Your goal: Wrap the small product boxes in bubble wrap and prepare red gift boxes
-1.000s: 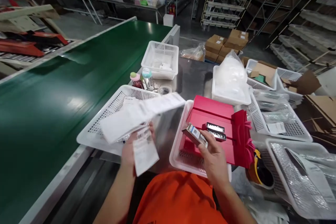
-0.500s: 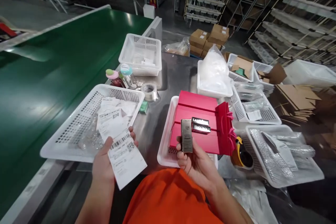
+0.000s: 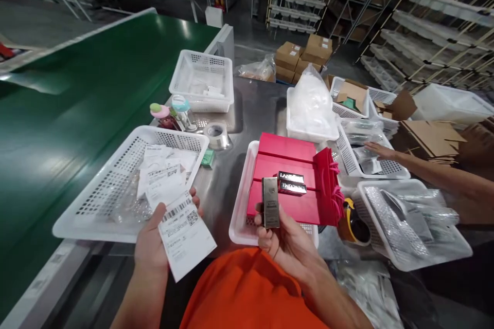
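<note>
My left hand [image 3: 156, 234] grips a printed paper slip [image 3: 188, 241] with barcodes, between thumb and fingers. In my right hand [image 3: 287, 241] a small gold-brown cosmetics box [image 3: 270, 203] stands upright, held by thumb and fingertips. Just behind that box, two small black boxes [image 3: 292, 188] lie on flat pink-red gift bags [image 3: 283, 151]. The bags rest in a white tray [image 3: 240, 216]. Left of it, a white perforated basket [image 3: 96, 190] holds more paper slips [image 3: 160, 169] and clear plastic wrap.
A co-worker's hand [image 3: 380, 151] reaches into a basket [image 3: 349, 157] at right. Nearby are a tape dispenser [image 3: 355, 223], a basket with bubble wrap [image 3: 363, 205], a tape roll [image 3: 217, 136], drink bottles [image 3: 183, 113] and a small green box [image 3: 207, 158]. A green conveyor belt [image 3: 96, 82] runs along the left.
A co-worker's arm has come in from the right, its hand over a basket. My hands keep hold of the slip and the box; the view has shifted slightly.
</note>
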`<action>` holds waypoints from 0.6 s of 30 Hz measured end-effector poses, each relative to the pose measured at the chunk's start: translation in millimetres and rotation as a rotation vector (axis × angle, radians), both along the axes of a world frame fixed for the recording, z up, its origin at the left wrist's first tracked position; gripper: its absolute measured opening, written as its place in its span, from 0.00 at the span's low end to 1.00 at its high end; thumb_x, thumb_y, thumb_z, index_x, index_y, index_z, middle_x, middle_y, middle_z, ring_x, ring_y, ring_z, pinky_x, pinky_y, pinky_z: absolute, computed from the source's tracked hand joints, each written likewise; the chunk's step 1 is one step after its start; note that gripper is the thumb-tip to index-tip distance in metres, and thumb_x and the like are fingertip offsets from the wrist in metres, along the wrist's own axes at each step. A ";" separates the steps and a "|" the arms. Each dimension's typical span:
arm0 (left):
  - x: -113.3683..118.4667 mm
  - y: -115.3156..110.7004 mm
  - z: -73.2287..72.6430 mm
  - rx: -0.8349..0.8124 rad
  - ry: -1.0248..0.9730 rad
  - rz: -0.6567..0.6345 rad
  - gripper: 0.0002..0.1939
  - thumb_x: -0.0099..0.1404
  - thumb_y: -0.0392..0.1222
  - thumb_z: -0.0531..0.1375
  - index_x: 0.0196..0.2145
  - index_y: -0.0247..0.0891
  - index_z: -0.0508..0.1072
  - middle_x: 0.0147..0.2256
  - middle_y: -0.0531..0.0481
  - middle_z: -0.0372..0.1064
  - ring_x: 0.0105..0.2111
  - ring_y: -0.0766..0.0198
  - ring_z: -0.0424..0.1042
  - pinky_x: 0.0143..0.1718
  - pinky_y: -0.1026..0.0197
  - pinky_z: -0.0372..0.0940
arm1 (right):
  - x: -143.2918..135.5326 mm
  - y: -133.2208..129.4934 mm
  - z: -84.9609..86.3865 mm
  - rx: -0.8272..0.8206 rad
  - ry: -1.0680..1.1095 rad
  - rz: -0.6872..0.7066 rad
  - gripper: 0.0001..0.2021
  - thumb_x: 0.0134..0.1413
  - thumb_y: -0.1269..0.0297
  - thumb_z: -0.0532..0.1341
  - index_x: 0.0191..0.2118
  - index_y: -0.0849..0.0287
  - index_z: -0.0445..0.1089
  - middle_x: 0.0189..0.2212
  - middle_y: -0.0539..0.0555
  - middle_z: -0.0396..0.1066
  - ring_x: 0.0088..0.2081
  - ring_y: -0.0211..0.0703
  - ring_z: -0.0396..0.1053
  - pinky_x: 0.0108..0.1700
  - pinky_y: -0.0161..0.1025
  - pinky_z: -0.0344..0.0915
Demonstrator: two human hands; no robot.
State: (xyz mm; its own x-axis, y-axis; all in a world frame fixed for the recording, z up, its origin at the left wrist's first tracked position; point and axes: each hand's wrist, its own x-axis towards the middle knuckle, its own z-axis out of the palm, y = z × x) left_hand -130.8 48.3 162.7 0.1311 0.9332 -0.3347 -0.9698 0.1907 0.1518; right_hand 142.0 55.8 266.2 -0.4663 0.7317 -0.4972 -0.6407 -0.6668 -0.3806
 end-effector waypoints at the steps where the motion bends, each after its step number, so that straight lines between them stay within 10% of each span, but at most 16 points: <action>1: -0.2 0.2 0.0 0.007 0.014 -0.003 0.32 0.72 0.41 0.48 0.71 0.33 0.55 0.51 0.29 0.77 0.48 0.41 0.80 0.48 0.40 0.77 | -0.2 -0.2 0.0 0.002 0.003 -0.001 0.17 0.50 0.55 0.76 0.41 0.61 0.78 0.33 0.52 0.76 0.29 0.31 0.70 0.29 0.26 0.66; 18: -1.8 -1.2 -2.8 0.055 0.015 -0.072 0.30 0.73 0.39 0.46 0.70 0.33 0.57 0.56 0.30 0.75 0.53 0.43 0.77 0.54 0.40 0.73 | 1.0 -1.7 -0.4 0.104 0.134 0.041 0.19 0.53 0.49 0.73 0.39 0.58 0.72 0.24 0.43 0.54 0.23 0.31 0.44 0.25 0.31 0.49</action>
